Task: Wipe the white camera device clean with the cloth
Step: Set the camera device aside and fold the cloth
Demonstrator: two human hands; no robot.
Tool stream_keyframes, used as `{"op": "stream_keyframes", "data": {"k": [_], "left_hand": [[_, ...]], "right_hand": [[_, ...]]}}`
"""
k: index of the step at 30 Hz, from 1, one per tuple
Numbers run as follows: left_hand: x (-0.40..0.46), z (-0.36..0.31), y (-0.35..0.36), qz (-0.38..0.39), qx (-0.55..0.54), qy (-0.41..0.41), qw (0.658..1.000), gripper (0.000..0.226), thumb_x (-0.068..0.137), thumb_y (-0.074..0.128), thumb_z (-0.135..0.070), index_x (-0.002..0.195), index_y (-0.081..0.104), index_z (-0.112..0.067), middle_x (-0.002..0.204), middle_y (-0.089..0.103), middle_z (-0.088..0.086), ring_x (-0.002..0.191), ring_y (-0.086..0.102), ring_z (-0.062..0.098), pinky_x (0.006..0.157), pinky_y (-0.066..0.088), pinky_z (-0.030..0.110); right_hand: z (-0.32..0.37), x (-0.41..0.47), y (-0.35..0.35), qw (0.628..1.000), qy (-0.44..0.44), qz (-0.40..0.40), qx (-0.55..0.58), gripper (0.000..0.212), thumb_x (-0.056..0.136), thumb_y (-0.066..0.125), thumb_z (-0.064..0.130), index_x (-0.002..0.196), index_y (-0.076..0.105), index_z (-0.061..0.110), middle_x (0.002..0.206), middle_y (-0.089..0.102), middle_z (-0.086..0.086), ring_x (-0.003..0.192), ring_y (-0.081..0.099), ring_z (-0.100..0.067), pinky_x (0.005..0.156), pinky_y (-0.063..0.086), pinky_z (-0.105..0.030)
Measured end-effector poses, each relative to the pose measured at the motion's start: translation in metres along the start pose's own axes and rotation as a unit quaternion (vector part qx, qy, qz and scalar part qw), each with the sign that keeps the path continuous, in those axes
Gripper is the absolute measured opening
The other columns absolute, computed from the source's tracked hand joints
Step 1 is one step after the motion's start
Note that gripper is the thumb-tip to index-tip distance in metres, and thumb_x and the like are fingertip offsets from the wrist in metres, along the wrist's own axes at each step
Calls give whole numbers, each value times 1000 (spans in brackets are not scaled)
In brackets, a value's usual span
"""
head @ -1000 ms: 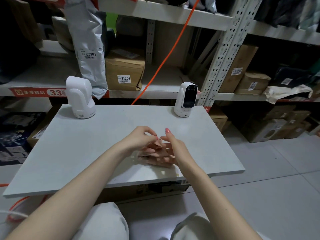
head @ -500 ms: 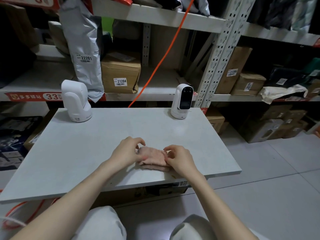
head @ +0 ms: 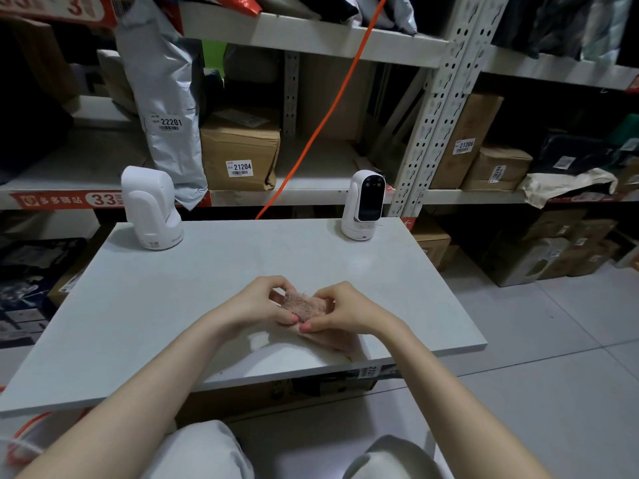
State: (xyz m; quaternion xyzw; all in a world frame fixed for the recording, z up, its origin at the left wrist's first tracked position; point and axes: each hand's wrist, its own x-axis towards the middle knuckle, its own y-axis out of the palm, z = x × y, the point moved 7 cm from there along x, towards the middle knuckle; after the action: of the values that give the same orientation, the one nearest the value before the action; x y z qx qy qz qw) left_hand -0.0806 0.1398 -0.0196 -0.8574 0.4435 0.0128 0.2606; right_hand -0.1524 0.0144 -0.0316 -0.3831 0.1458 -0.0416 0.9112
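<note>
A small pink fuzzy cloth (head: 304, 305) is held just above the near middle of the grey tabletop (head: 193, 292). My left hand (head: 257, 302) pinches its left end and my right hand (head: 340, 311) pinches its right end, thumbs toward me. A white camera device with a dark front panel (head: 363, 205) stands upright at the table's far right corner, well beyond both hands. A second white camera device (head: 150, 207), its back turned to me, stands at the far left corner.
Metal shelving behind the table holds cardboard boxes (head: 240, 150) and a grey parcel bag (head: 162, 95). An orange cable (head: 321, 122) slants down behind the table. More boxes (head: 539, 257) sit on the tiled floor to the right. My knees are below the table's near edge.
Both hands came down toward the table and closed round the cloth, which is now bunched between them and lifted a little. The view tilted slightly; the cameras stayed put.
</note>
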Motion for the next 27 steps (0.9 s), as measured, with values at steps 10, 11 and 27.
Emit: {"op": "stream_keyframes", "data": {"k": [10, 11, 27], "left_hand": [[58, -45, 28, -37, -172, 15, 984, 40, 85, 65, 4, 108, 40, -14, 84, 62, 18, 70, 58, 25, 67, 51, 27], [70, -50, 33, -50, -157, 28, 986, 36, 85, 66, 2, 102, 40, -16, 77, 63, 15, 63, 59, 19, 63, 48, 23], [222, -113, 136, -40, -97, 75, 992, 57, 82, 49, -9, 139, 44, -6, 141, 41, 14, 128, 45, 31, 106, 39, 35]], "right_hand": [[-68, -10, -68, 924, 82, -90, 363, 35, 84, 73, 25, 114, 67, 8, 100, 74, -3, 91, 70, -15, 71, 56, -21], [-79, -9, -77, 904, 97, -120, 398, 38, 84, 74, 25, 116, 65, 5, 99, 73, -4, 86, 70, -14, 67, 55, -22], [-203, 66, -195, 815, 142, -347, 441, 10, 91, 58, -3, 98, 64, 0, 88, 68, -17, 77, 67, -27, 70, 58, -33]]}}
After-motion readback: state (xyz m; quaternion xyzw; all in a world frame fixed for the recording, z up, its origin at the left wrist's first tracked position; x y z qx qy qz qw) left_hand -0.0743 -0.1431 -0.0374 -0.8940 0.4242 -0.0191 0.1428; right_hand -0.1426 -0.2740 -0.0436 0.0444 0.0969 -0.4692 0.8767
